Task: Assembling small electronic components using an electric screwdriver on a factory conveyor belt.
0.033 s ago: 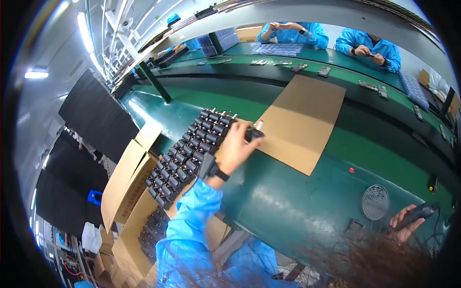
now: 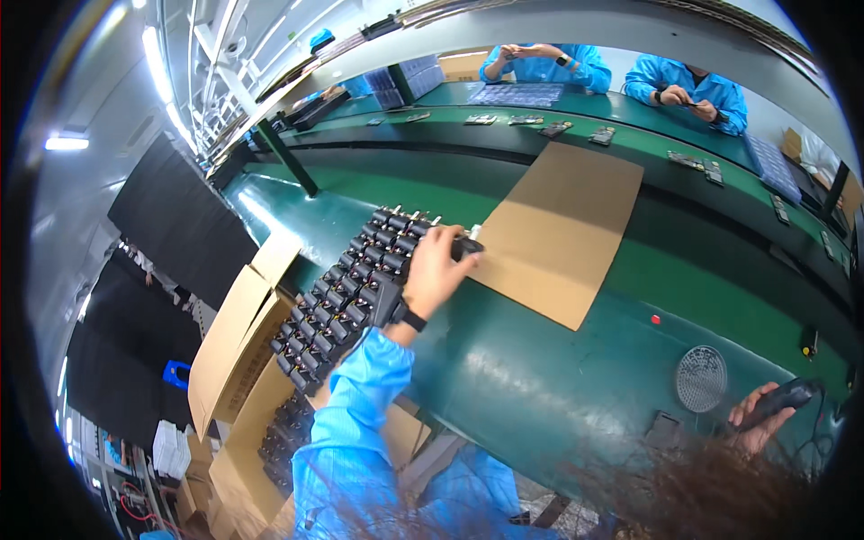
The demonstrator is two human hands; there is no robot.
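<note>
My left hand [image 2: 436, 277] is closed around a small black part [image 2: 466, 246] with a pale, shiny end. It hovers at the right edge of a block of several rows of black cylindrical parts [image 2: 346, 292], which have metal tips. This block lies over an open cardboard box [image 2: 236, 459]; more dark parts show inside the box. Far to the right, my right hand [image 2: 754, 421] is wrapped round a black corded handheld tool [image 2: 781, 402] whose exact kind I cannot make out. Hair hides part of that forearm.
A flat cardboard sheet [image 2: 567, 234] lies on the green bench. Near the right hand are a round mesh disc [image 2: 701, 379], a dark small block [image 2: 664, 427] and a red bit [image 2: 655, 319]. Circuit boards [image 2: 601, 135] line the far belt, with two co-workers [image 2: 693, 94] behind.
My left hand has shifted slightly left with the black part, closer to the rows. The right hand with its tool has stayed nearly in place.
</note>
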